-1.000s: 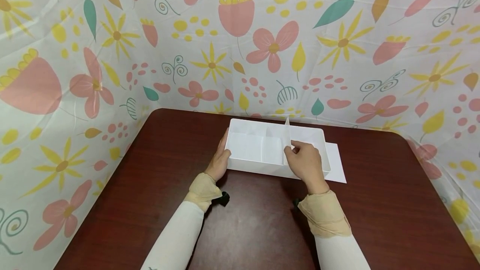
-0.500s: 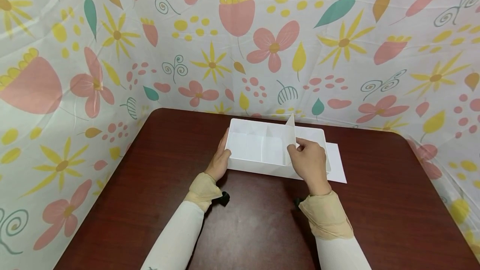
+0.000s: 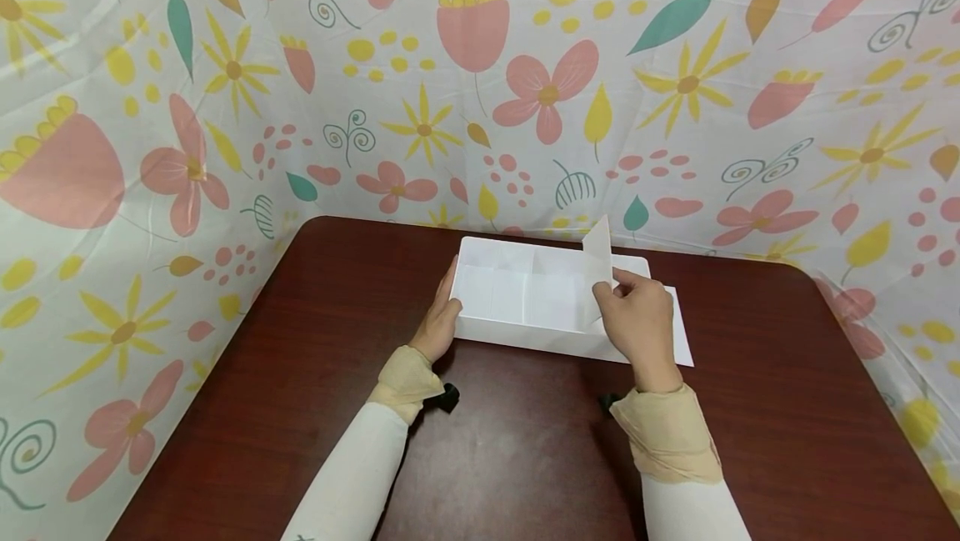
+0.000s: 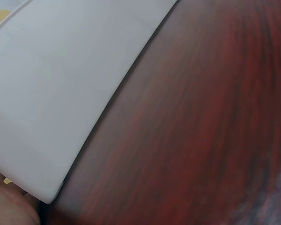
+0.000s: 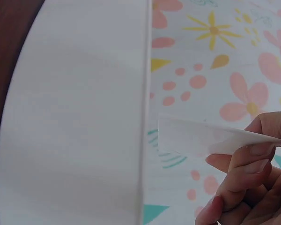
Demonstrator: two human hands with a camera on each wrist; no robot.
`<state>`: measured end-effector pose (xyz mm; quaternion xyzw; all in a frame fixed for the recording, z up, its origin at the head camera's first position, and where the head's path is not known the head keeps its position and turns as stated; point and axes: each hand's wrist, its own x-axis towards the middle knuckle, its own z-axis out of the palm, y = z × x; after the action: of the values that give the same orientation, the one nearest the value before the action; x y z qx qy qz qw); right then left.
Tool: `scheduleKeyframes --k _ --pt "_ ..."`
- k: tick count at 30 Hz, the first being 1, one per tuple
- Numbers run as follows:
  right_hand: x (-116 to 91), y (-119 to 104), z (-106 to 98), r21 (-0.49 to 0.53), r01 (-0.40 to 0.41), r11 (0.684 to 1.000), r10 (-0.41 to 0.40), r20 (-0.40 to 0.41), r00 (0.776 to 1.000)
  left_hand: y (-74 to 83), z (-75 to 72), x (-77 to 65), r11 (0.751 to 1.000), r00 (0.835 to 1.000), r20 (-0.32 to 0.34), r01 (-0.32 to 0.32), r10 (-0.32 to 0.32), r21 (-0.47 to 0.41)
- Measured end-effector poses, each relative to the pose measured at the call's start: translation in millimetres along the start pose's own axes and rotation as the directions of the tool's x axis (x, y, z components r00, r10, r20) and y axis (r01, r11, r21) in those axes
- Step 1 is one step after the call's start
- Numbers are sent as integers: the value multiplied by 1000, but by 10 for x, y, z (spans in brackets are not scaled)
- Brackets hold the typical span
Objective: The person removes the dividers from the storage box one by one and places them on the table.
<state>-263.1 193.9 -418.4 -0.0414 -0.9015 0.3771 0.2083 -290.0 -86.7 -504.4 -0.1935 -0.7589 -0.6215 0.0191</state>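
A long white box (image 3: 525,336) with an open top lies near the back of the table, and a low partition (image 3: 528,283) crosses its inside. Its left end is held by my left hand (image 3: 438,324), with the thumb at the front corner and the other fingers along the end wall. My right hand (image 3: 643,320) pinches a thin white divider panel (image 3: 597,253) between thumb and fingers, upright over the right part of the box. In the right wrist view, the divider's free end rises above the box wall (image 5: 75,117). Its lower edge is hidden behind that wall.
Under the box's right end a flat white sheet (image 3: 681,333) sticks out on the dark red-brown table (image 3: 495,458). Close behind the table hangs a flower-patterned cloth (image 3: 480,107), which also runs along the left side. Black wrist devices (image 3: 447,398) sit below the wrists.
My right hand has moved to the right and slightly up with the divider, which now stands higher above the box rim and shows more of its face. My left hand and the box stay put.
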Motion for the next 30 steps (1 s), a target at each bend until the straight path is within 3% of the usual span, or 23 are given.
scheduleKeyframes --k 5,16,30 --pt "34 16 -144 -1 -40 999 40 -22 999 118 -12 -20 1000 1000 14 2 -3 18" --pt "81 92 -446 50 -155 987 157 -56 986 80 -15 -18 1000 1000 17 -6 6 8" --pt "150 362 -826 148 -338 930 357 -137 924 88 -7 -25 1000 1000 9 3 -3 29"
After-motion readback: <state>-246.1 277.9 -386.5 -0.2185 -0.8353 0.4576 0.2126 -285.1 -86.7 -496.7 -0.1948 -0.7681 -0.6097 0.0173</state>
